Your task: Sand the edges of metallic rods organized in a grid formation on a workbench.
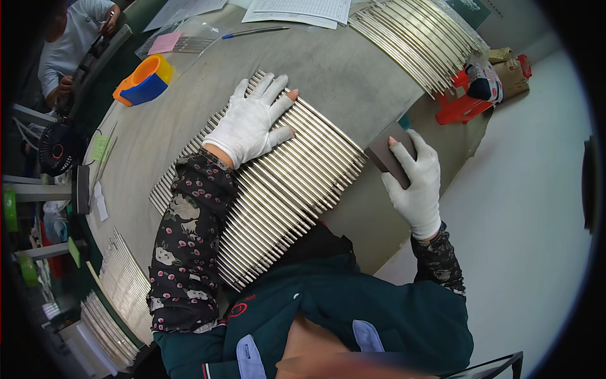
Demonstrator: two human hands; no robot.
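Note:
A row of thin, shiny metal rods (303,164) lies side by side on the grey table, with its near ends jutting past the table edge toward my body. My left hand (243,126), in a white glove with bare thumb and fingertip showing, rests flat across the rods with its fingers spread. My right hand (418,183), gloved the same way, grips a dark grey-brown rectangular block (380,149), which looks like a sanding block. The block is at the right-hand ends of the rods; whether it touches them I cannot tell.
More rods (416,38) lie at the far right, and others (123,284) at the lower left. A blue-and-orange tape roll (146,82), a pen (255,32) and papers (297,11) lie on the table. A red stool (459,104), a fan (57,148) and another person (69,47) are beyond.

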